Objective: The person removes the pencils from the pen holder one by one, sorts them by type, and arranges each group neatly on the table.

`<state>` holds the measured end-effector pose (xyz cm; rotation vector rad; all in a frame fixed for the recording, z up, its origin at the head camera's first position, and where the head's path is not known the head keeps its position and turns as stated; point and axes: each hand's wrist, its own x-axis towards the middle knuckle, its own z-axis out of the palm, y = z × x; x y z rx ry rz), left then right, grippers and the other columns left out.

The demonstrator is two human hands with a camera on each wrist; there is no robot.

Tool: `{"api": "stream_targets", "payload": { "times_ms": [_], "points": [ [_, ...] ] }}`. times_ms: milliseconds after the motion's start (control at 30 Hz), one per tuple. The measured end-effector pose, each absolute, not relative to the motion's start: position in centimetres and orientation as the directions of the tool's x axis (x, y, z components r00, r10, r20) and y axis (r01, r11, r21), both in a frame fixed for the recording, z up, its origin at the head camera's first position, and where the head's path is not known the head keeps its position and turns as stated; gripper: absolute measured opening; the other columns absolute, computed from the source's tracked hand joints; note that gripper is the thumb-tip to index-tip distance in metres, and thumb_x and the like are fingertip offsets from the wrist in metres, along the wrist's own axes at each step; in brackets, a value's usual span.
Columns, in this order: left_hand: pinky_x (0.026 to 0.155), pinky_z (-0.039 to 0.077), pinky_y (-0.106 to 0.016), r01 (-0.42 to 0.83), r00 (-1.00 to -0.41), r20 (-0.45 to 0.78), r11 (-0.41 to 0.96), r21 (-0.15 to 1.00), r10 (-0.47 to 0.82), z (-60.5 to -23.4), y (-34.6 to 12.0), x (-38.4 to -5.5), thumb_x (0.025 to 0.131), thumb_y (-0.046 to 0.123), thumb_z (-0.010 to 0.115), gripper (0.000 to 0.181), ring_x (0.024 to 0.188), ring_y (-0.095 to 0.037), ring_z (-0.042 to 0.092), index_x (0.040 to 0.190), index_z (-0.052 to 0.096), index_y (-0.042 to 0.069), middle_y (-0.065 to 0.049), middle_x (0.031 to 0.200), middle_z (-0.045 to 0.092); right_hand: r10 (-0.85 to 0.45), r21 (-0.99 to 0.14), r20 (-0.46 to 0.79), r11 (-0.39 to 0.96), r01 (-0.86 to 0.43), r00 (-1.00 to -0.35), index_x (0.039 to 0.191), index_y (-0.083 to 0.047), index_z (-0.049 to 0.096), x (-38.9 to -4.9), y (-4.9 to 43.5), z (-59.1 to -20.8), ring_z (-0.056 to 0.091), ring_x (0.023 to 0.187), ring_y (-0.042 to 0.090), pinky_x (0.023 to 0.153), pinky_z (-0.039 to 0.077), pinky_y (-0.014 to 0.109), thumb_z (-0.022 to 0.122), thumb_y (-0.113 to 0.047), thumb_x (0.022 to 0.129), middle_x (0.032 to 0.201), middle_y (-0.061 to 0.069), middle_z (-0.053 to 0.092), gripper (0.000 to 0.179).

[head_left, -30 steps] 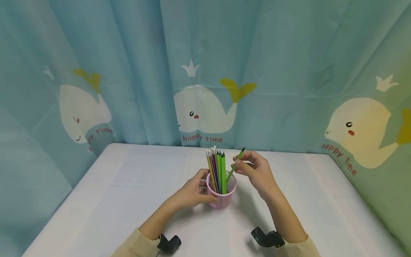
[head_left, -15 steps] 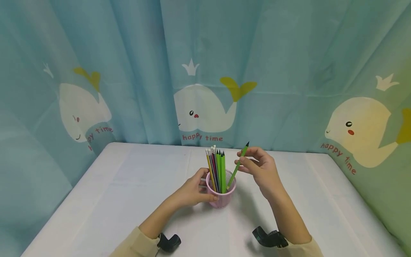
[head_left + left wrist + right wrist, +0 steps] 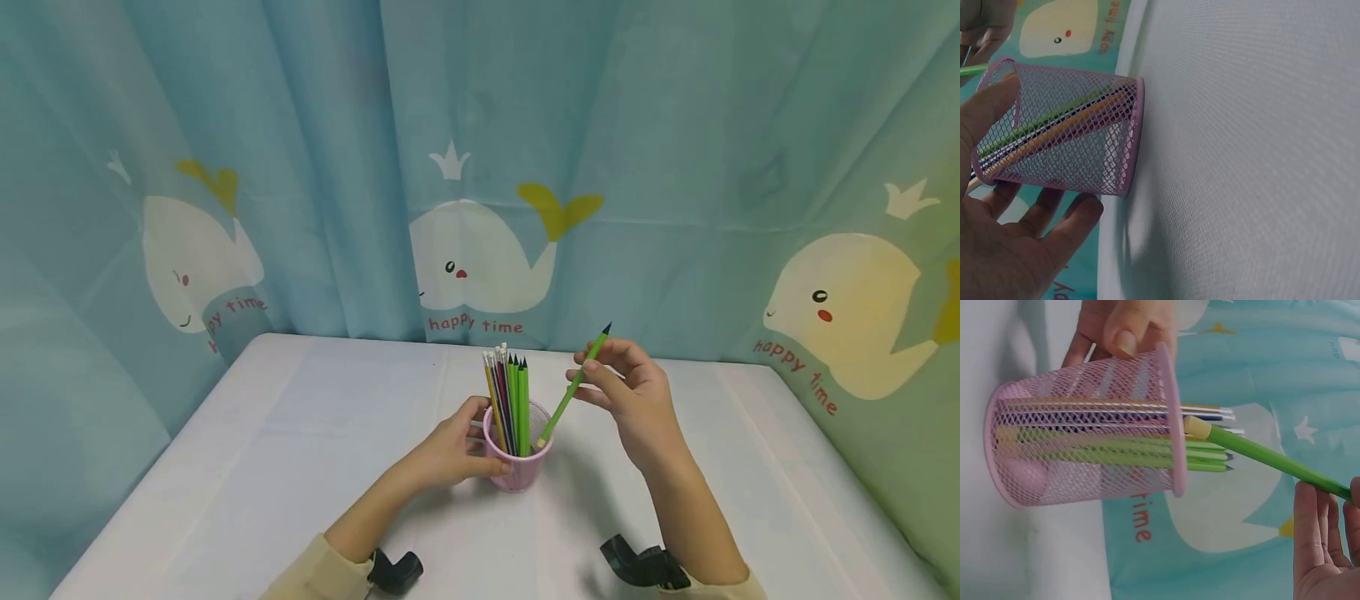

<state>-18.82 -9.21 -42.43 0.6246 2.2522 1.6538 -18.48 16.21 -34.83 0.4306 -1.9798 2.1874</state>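
A pink mesh pencil cup [image 3: 517,477] stands upright on the table, my left hand [image 3: 448,454] gripping its left side, thumb in front and fingers behind. In the left wrist view, the thumb lies near the rim of the cup [image 3: 1079,165]. My right hand [image 3: 633,400] pinches a green pencil [image 3: 561,408], slanted with its dark point up. The pale yellow lower end is right at the cup's rim, as the green pencil [image 3: 1266,457] shows in the right wrist view. Inside the cup lean several green pencils [image 3: 523,408] and several white-ended pencils [image 3: 492,385].
A white-covered table [image 3: 300,467] spreads around the cup. Behind it hangs a blue-green curtain [image 3: 660,208] printed with white whales. Dark wrist cameras [image 3: 645,567] are strapped on both wrists below the hands.
My right hand has moved right and slightly up, drawing the green pencil out so that its yellow end now shows at the rim. The left hand stays on the cup.
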Motion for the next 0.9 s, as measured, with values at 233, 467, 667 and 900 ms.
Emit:
{"api": "stream_targets", "payload": {
  "times_ms": [233, 467, 667, 900],
  "points": [
    [0.102, 0.051, -0.047, 0.179, -0.872, 0.030, 0.260, 0.949, 0.489, -42.2, -9.2, -18.8, 0.078, 0.013, 0.084, 0.075, 0.120, -0.033, 0.060, 0.138, 0.040, 0.006, -0.016, 0.132, 0.057, -0.058, -0.948, 0.297, -0.138, -0.287, -0.953, 0.115, -0.002, 0.056, -18.4, 17.0, -34.3, 0.072, 0.092, 0.023, 0.083, 0.061, 0.040, 0.061, -0.006, 0.098, 0.103, 0.007, 0.064, 0.018],
    [0.101, 0.052, -0.047, 0.177, -0.873, 0.031, 0.258, 0.950, 0.486, -42.2, -9.3, -18.7, 0.078, 0.014, 0.084, 0.074, 0.120, -0.033, 0.060, 0.138, 0.041, 0.006, -0.016, 0.130, 0.058, -0.066, -0.956, 0.272, -0.131, -0.262, -0.960, 0.115, -0.005, 0.055, -18.8, 17.7, -34.6, 0.071, 0.089, 0.019, 0.080, 0.062, 0.037, 0.061, -0.007, 0.098, 0.103, 0.005, 0.065, 0.018],
    [0.100, 0.053, -0.047, 0.177, -0.869, 0.039, 0.238, 0.955, 0.493, -42.3, -9.3, -18.7, 0.078, 0.013, 0.084, 0.073, 0.118, -0.031, 0.061, 0.137, 0.041, 0.005, -0.015, 0.129, 0.058, -0.065, -0.974, 0.210, -0.104, -0.203, -0.975, 0.116, -0.012, 0.056, -19.5, 18.2, -35.2, 0.070, 0.088, 0.017, 0.078, 0.061, 0.034, 0.064, -0.010, 0.098, 0.101, 0.002, 0.066, 0.020],
    [0.100, 0.053, -0.047, 0.186, -0.867, 0.040, 0.247, 0.951, 0.497, -42.4, -9.2, -18.7, 0.079, 0.013, 0.084, 0.073, 0.118, -0.032, 0.061, 0.137, 0.041, 0.005, -0.016, 0.129, 0.058, -0.050, -0.985, 0.140, -0.106, -0.134, -0.989, 0.117, -0.015, 0.055, -20.4, 18.8, -36.3, 0.070, 0.085, 0.014, 0.077, 0.061, 0.033, 0.065, -0.009, 0.097, 0.095, 0.000, 0.067, 0.023]
  ]
}}
